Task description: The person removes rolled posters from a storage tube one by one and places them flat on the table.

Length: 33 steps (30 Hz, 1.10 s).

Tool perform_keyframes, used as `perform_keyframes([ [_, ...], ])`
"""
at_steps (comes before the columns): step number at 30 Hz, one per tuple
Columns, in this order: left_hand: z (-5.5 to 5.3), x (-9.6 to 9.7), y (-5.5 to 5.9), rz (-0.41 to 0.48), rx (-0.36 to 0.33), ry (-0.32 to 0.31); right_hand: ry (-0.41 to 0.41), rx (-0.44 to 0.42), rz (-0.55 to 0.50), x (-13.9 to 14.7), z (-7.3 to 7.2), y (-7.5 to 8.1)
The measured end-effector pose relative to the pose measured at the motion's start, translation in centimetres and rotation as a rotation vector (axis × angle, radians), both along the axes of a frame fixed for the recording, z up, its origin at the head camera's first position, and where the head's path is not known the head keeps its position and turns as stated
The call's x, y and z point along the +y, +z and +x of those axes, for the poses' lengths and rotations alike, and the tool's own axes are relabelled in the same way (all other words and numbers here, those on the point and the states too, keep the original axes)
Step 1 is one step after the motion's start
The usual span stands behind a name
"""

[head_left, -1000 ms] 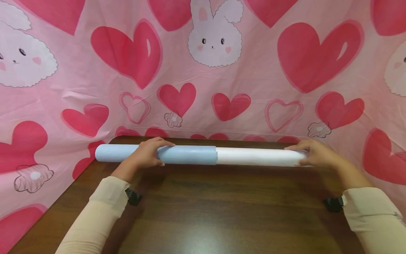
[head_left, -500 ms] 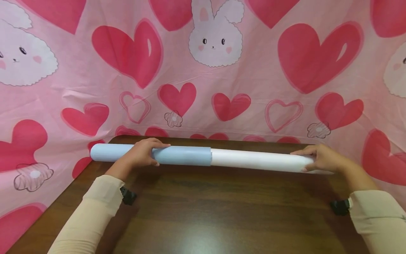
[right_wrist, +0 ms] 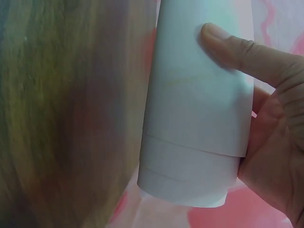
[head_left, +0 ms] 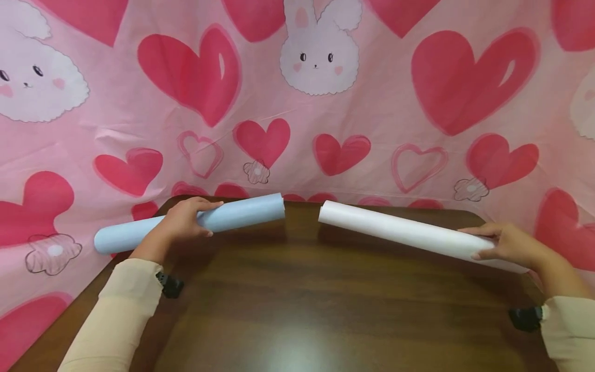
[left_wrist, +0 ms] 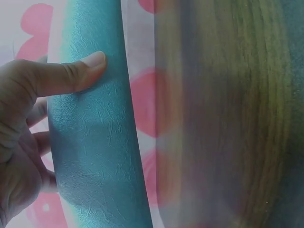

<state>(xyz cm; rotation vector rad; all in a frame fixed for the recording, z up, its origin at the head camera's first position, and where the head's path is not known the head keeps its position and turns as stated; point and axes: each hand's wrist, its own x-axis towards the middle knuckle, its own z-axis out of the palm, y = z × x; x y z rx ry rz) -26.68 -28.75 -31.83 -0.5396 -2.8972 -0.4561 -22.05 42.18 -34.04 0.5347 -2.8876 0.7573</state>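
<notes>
A light blue roll (head_left: 246,211) slants up to the right on the left side of the head view. My left hand (head_left: 183,222) grips it near its middle, thumb on the near side. In the left wrist view, the surface of this blue roll (left_wrist: 95,137) looks finely creased. On the other side, a white roll (head_left: 395,227) slopes down to the right, and my right hand (head_left: 516,245) grips it near its outer end. Layered edges show at the end of the white roll (right_wrist: 194,114) in the right wrist view. A gap separates the two rolls' inner ends.
Beneath the rolls is a dark brown wooden table (head_left: 302,289) with rounded far corners. Pink cloth (head_left: 353,113) printed with hearts and rabbits hangs behind and along both sides. A small black device (head_left: 171,285) sits at the left wrist, and another black device (head_left: 527,318) at the right.
The two rolls, end to end in one line before, have come apart. The left hand has moved left with the blue roll and the right hand right with the white one; both now tilt.
</notes>
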Motion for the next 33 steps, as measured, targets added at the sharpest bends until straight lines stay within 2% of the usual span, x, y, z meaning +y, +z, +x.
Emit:
perform_keyframes([
  [5, 0.0, -0.1, 0.1, 0.036, -0.015, 0.014, -0.013, 0.046, -0.043, 0.3, 0.2, -0.6],
  [11, 0.1, -0.7, -0.6, 0.042, -0.029, 0.068, 0.002, 0.104, -0.064, 0.0, 0.2, -1.1],
  [17, -0.1, -1.2, -1.3, 0.068, -0.05, 0.129, 0.013, 0.106, -0.065, -0.4, 0.2, -1.8],
  [27, -0.6, -3.1, -2.6, 0.094, -0.02, 0.275, -0.006, 0.133, -0.082, -0.5, -0.1, -2.5],
  [33, -0.8, -4.5, -2.9, 0.066, -0.042, 0.315, -0.017, 0.116, -0.084, -0.6, -0.3, -2.7],
])
